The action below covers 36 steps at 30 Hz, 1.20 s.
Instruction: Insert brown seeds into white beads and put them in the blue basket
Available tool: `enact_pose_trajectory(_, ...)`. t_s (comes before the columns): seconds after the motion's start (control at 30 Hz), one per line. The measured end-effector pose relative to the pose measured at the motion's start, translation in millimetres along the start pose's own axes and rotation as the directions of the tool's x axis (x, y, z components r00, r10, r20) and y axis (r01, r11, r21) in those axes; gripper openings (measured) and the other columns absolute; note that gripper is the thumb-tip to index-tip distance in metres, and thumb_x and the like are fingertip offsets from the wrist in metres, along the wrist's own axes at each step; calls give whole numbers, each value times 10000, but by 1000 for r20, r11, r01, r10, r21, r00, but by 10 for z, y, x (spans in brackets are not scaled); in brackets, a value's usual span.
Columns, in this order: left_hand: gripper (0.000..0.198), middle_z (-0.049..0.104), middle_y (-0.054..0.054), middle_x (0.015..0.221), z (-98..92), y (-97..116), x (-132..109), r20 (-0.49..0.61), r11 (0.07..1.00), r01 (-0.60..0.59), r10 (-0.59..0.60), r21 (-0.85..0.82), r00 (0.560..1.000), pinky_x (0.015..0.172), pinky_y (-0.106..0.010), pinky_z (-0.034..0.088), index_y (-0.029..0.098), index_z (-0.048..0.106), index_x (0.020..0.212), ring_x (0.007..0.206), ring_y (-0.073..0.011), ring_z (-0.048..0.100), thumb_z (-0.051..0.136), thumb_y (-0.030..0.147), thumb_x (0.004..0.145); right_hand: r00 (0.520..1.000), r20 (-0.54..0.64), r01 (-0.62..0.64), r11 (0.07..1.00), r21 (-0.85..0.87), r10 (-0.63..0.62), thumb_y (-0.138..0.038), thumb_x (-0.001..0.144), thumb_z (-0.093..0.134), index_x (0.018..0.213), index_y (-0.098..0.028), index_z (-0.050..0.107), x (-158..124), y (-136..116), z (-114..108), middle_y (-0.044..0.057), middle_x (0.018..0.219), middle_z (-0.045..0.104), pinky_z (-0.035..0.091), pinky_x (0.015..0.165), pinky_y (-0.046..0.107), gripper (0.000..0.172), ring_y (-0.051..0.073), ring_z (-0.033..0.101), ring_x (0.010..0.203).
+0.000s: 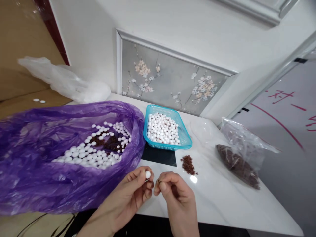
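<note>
My left hand (134, 186) is closed, with a small white ball (148, 174) pinched between thumb and forefinger. Just to its right, my right hand (176, 194) has thumb and forefinger pressed together; a tiny dark bit shows at the tips, too small to name. The two hands are close but apart, over the front of the white table (217, 204). Behind them stands a turquoise plastic basket (185, 140) filled with white balls. Beyond my right hand lies a small pile of reddish-brown bits (189, 164). An opened purple plastic bag (133, 141) at left holds more white balls and brown bits.
A clear bag of brown material (238, 166) lies at the right, beside a whiteboard (283, 131) with red writing. Crumpled clear plastic (71, 82) and cardboard (24, 49) are at the back left. A black patch (159, 156) is in front of the basket. A floral panel (168, 75) is on the wall.
</note>
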<state>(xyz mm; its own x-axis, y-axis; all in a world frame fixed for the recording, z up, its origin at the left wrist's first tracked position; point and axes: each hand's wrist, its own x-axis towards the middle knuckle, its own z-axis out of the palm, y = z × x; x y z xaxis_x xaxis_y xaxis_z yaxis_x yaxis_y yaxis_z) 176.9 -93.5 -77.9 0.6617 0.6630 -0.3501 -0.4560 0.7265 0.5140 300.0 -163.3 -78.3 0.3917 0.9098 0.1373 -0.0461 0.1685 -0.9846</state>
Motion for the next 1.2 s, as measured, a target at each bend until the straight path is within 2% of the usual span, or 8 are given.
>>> enact_pose_trajectory(0.1,64,630,-13,697,-20,-2,18,-19,999,-10,9,-43,1000,660,-154,536,121,711,745,633,-72,611,760,162,739,1000,5,18,1000,-12,-18,-271,894,577,792,-218,602,22,36,59,-10,769,569,498,682,243,118,131,567,711)
enact_pose_trajectory(0.23,221,705,-36,754,-28,-15,22,-91,997,-19,13,-73,996,668,-144,549,138,743,814,664,-87,660,837,100,618,999,34,24,999,20,-25,-271,917,541,789,-223,565,39,69,102,-13,810,524,485,708,233,139,131,547,764)
enact_pose_trajectory(0.5,131,697,-5,681,-15,-40,39,-5,996,-82,82,-17,997,637,-134,535,133,751,782,611,-65,627,814,166,672,998,43,40,996,-75,-37,-290,940,497,792,-217,532,36,29,136,-13,797,496,459,677,237,168,127,519,724)
enact_pose_trajectory(0.77,178,706,-12,691,-17,-56,24,-36,995,-98,97,-7,995,650,-135,521,142,771,808,617,-66,621,828,218,657,998,50,49,998,-40,-46,-296,945,489,820,-223,533,14,17,142,-14,818,496,467,673,241,151,126,531,724)
enact_pose_trajectory(1.2,223,717,-2,691,-10,-70,24,-114,994,-101,105,41,988,650,-146,535,156,770,774,610,-72,633,868,217,583,993,53,113,979,-172,-106,-243,953,483,831,-230,535,-12,47,140,-17,840,501,433,695,243,134,126,512,766)
